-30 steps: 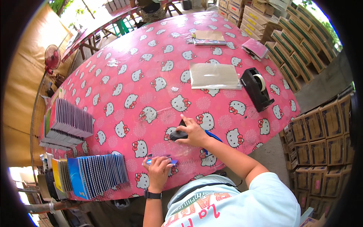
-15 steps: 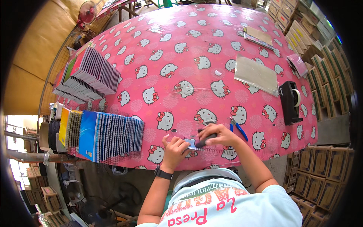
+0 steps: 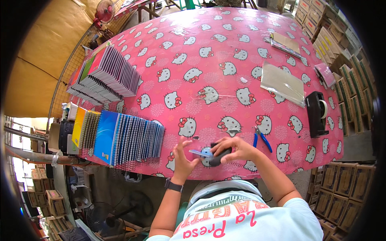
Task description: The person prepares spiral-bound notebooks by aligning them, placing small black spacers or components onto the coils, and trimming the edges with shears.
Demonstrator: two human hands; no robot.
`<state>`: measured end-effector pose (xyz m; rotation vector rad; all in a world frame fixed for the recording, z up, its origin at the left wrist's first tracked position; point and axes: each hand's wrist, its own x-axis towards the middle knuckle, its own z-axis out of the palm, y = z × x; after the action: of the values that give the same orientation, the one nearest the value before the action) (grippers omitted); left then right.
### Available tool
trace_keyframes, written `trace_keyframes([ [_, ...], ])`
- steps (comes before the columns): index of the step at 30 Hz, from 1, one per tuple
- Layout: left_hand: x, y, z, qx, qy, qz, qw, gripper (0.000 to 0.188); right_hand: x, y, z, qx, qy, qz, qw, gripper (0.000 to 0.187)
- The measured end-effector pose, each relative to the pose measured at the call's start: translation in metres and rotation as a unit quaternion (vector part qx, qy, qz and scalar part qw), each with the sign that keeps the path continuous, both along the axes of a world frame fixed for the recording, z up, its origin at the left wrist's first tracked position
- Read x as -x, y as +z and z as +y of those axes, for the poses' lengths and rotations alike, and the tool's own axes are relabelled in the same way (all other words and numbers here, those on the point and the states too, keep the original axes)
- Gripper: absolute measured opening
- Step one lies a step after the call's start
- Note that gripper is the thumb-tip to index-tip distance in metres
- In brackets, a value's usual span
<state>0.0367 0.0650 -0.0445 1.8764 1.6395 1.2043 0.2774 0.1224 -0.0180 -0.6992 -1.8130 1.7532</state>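
Observation:
My right hand (image 3: 233, 149) is closed around a dark, rounded object (image 3: 220, 159) near the table's front edge. A flat, light-blue strip (image 3: 201, 154) sticks out to the left of it; I cannot make out what kind of thing the two are. Beside the strip's left end, my left hand (image 3: 185, 158) has its fingers apart and holds nothing. A pair of blue-handled pliers (image 3: 262, 139) lies just beyond my right hand, with the handles toward me.
Spiral notebooks stand in a blue-covered row (image 3: 130, 138), with yellow ones (image 3: 82, 127) beside it and another stack (image 3: 106, 74) behind. To the right are a black tape dispenser (image 3: 315, 116) and a clear-wrapped sheet pack (image 3: 282, 83). Cartons (image 3: 341, 180) are piled beyond the table's right edge.
My left hand has let go of the light-blue strip and spread its fingers. A coil seen earlier by my right hand no longer shows. The whole view has shifted slightly.

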Motion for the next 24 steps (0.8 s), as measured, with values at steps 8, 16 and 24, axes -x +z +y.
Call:
trace_keyframes([
  [8,0.016,-0.038,-0.002,0.253,-0.086,-0.415,0.870,0.022,0.015,0.003,0.007,0.007,0.012,-0.005,1.000,0.033],
  [16,0.022,-0.049,-0.007,0.273,-0.103,-0.429,0.855,0.016,0.027,-0.008,0.011,-0.098,-0.015,-0.028,0.995,0.032],
  [24,0.023,-0.048,-0.002,0.289,-0.129,-0.423,0.849,0.016,0.015,-0.035,0.026,-0.109,-0.034,-0.129,0.985,0.038],
])
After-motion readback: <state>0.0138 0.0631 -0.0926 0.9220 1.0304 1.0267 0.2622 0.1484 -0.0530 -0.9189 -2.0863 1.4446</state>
